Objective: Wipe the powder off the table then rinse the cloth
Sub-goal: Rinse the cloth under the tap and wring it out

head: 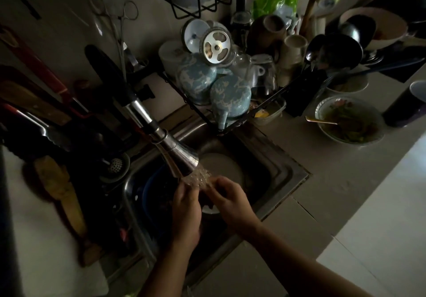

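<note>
Seemingly the wiping is done and the rinse is going on: over the sink (285, 170), both hands are meeting under the running tap (182, 158). Left hand (185, 207) and right hand (227, 198) are curling their fingers around something dark, presumably the cloth, though shadow is hiding it.

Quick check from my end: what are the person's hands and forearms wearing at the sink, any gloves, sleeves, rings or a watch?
Nothing is worn as far as the dim picture shows. The left hand and right hand are bare, with no gloves. Both forearms are bare down to the frame's lower edge, with no sleeve cuff in view. No watch, bracelet or ring can be made out, though the light is too low to rule out something small.
</note>
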Motion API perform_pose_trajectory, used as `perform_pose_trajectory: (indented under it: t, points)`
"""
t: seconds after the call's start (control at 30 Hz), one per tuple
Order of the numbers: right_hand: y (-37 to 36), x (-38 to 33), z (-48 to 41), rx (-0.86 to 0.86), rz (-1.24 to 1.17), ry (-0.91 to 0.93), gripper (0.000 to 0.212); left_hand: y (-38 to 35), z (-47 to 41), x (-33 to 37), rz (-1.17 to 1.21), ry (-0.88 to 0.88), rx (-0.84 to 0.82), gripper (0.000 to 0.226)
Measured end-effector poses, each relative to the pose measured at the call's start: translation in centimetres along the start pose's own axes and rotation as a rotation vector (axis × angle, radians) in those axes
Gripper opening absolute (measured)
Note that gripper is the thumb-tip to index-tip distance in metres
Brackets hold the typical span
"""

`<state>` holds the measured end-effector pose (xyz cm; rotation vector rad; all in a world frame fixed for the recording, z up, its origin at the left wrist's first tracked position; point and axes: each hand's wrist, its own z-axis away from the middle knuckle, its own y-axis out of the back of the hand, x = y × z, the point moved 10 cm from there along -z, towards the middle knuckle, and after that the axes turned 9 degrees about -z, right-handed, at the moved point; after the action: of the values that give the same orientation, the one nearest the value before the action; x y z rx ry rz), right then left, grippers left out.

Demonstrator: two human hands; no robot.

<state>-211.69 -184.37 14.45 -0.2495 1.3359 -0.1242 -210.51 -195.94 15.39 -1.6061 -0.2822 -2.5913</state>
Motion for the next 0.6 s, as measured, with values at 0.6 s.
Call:
perform_pose_trajectory:
  t: [0.6]
  points:
    - [0.8,-1.1,-0.7,0.086,0.14,0.028,0.005,-0.8,0.5,-1.2,0.068,0.112,0.003,0.027]
